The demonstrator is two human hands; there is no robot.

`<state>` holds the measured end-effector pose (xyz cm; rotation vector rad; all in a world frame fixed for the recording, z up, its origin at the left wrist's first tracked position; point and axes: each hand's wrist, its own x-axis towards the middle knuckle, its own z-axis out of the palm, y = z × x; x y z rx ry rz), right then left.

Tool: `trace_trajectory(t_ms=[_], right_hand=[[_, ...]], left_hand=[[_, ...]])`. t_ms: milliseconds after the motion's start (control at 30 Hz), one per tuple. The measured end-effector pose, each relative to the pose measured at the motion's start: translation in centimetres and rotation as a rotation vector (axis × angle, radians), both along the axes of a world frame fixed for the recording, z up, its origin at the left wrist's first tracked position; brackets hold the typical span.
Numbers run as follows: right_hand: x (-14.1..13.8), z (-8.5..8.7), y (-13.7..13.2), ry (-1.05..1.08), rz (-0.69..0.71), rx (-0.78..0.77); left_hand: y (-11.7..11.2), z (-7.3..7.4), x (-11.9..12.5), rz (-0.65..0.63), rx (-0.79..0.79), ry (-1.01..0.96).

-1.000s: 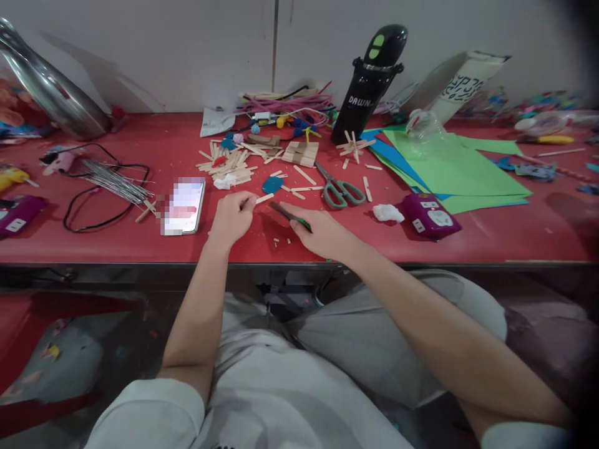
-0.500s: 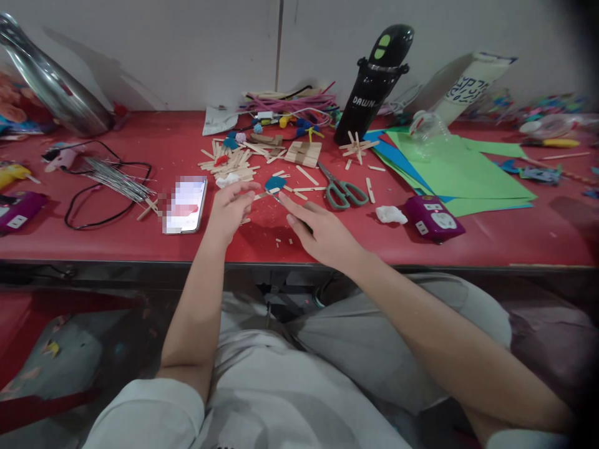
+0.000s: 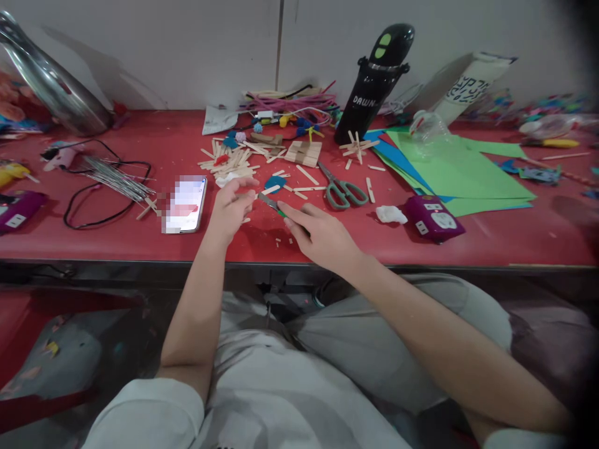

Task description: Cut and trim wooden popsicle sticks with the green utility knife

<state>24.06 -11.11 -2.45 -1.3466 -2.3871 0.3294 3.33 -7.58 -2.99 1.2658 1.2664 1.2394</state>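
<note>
My left hand (image 3: 233, 209) is closed in a pinch, thumb and fingertips on one end of a small wooden craft stick (image 3: 270, 189). The stick points right, in front of a dark blue flat piece (image 3: 276, 183). My right hand (image 3: 321, 232) grips a craft knife (image 3: 268, 201) with a grey blade and a bit of green at the handle; the palm hides the rest. The blade tip points left, close to the held stick and left fingertips; whether it touches the stick I cannot tell. Behind the hands lies a pile of craft sticks (image 3: 229, 161).
Scissors (image 3: 345, 192) lie right of the hands, near a white crumpled wad (image 3: 391, 214) and a purple box (image 3: 434, 218). A phone (image 3: 187, 206) is at left. A black bottle (image 3: 374, 87) stands behind; green paper sheets (image 3: 472, 168) lie right. Small scraps dot the red table (image 3: 253, 246).
The knife has turned in my right hand, so its flat blade and green part now show. The stick shows more plainly. My left hand has barely moved.
</note>
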Motion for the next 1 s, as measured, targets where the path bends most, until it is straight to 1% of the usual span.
trace_trajectory(t_ms=[100,167,233,333,467,767,900,1000], right_hand=[[0.3,-0.2,0.6,-0.029,-0.076,0.014],[0.5,-0.4,1.0,-0.002,-0.105,0.031],[0.6,-0.5,1.1,0.046,-0.074,0.044],[0.4,-0.4,0.7,0.086,-0.005,0.025],[-0.1,-0.3,0.1,0.079,0.018,0.011],[0.1,-0.3,0.5,0.007,-0.029,0.045],[0.0,-0.2,0.5,-0.005,-0.034,0.039],[0.3,-0.3,0.9,-0.034,-0.074,0.045]], left_hand=[[0.1,-0.1,-0.1,-0.010,0.013,-0.026],[0.2,-0.3,-0.2,-0.009,0.048,-0.051],[0.3,-0.4,-0.2,0.002,0.067,-0.045],[0.3,-0.4,-0.2,0.006,0.055,0.010],[0.2,-0.4,-0.1,0.020,0.088,0.021],[0.1,-0.1,0.0,-0.025,0.092,-0.041],[0.1,-0.2,-0.1,-0.021,0.097,-0.031],[0.2,-0.4,-0.2,-0.022,0.102,-0.039]])
